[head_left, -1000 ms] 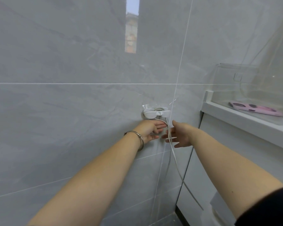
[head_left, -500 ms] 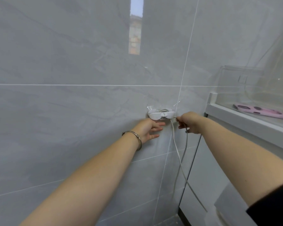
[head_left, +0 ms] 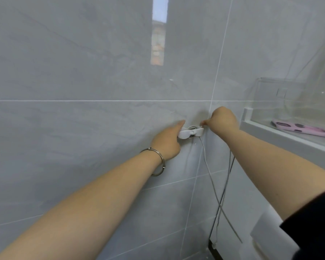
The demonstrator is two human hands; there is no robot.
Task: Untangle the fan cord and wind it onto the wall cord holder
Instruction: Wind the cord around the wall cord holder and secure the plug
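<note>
A white cord holder (head_left: 191, 133) is stuck on the grey tiled wall, with a turn of the thin white fan cord (head_left: 212, 182) wound round its middle. My left hand (head_left: 167, 141), with a metal bangle at the wrist, lies against the holder's left end, index finger pointing up along the wall. My right hand (head_left: 223, 120) is above and right of the holder and pinches the cord between thumb and finger. Two runs of cord hang down from there toward the floor corner.
At right a white ledge (head_left: 289, 141) juts out from the wall, carrying a clear plastic box (head_left: 281, 102) and a pink flat object (head_left: 304, 129). A white cabinet front (head_left: 251, 194) stands below it. The fan itself is not in view.
My right hand has risen from beside the holder to above it, carrying the cord up and over. My left hand has moved up onto the holder's left end.
</note>
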